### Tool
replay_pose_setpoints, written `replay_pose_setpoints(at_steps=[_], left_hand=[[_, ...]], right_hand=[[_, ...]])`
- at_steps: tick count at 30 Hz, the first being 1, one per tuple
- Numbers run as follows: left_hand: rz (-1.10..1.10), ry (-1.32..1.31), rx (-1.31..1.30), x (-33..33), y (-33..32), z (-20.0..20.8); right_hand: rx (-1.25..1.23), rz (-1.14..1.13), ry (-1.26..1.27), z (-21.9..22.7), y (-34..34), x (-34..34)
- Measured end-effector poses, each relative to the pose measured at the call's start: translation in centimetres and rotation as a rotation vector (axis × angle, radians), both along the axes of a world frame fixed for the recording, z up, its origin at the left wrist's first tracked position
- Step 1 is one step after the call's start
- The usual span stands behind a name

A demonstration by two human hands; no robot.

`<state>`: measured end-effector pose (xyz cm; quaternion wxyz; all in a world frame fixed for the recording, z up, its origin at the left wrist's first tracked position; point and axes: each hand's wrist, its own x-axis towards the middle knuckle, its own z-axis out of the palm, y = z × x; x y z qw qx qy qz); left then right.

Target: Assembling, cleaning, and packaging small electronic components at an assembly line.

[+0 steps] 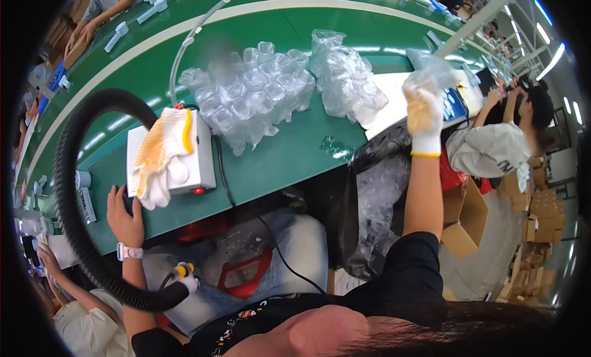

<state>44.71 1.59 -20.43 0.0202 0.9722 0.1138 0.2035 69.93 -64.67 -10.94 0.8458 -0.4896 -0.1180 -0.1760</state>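
My bare left hand (125, 218) lies on the green table's near edge, fingers stretched out and holding nothing. A watch with a pale band (130, 252) is on that wrist. Just beyond the hand stands a white box-shaped device (203, 151) with a yellow and white glove (165, 151) draped over it. On the right, my right hand (425, 111), in a white and yellow glove, is raised with a crumpled clear plastic piece (438, 74) at its fingers. Blur hides the exact shape of that plastic. Beside it lies a heap of clear plastic packaging (345, 80).
More clear cup-shaped plastic packaging (252, 86) lies mid-table. A black corrugated hose (68, 172) arches at the left. Between table and right arm hangs a black bag (372, 221) of plastic. An open cardboard box (466, 215) stands at right. Co-workers sit on both sides.
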Motion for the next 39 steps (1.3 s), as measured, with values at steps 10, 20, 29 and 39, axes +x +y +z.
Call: replay_pose_setpoints(at_steps=[10, 20, 29, 39], left_hand=[[0.033, -0.002, -0.119, 0.3, 2.3, -2.3], [0.077, 0.040, -0.122, 0.3, -1.3, 0.1], [0.016, -0.096, -0.106, -0.8, 0.6, 0.6], [0.061, -0.149, -0.168, -1.1, 0.3, -0.9]], right_hand=[[-0.816, -0.076, 0.114, -4.3, 21.4, -15.1], [-1.368, -0.418, 0.038, -6.1, 30.2, -16.1], [-1.384, -0.598, -0.234, -8.2, 32.7, -14.3], [-0.861, -0.474, 0.006, -12.3, 30.4, -14.1]])
